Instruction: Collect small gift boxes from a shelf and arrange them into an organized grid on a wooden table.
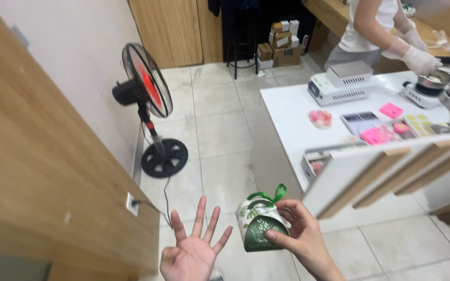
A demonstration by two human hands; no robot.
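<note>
My right hand (pixel 299 234) holds a small green and white gift box (pixel 260 222) with a leaf pattern and a green ribbon loop on top, low in the middle of the view. My left hand (pixel 192 251) is spread open beside it, palm up, fingers apart, holding nothing and not touching the box. Both hands hover above the tiled floor (pixel 220 130).
A black standing fan (pixel 147 88) stands by the left wall. A white table (pixel 292 112) on the right carries pink items, trays and small machines. Another person in white gloves (pixel 417 57) works at its far side. Cardboard boxes (pixel 282 41) are stacked at the back. Wooden panels jut in from both sides.
</note>
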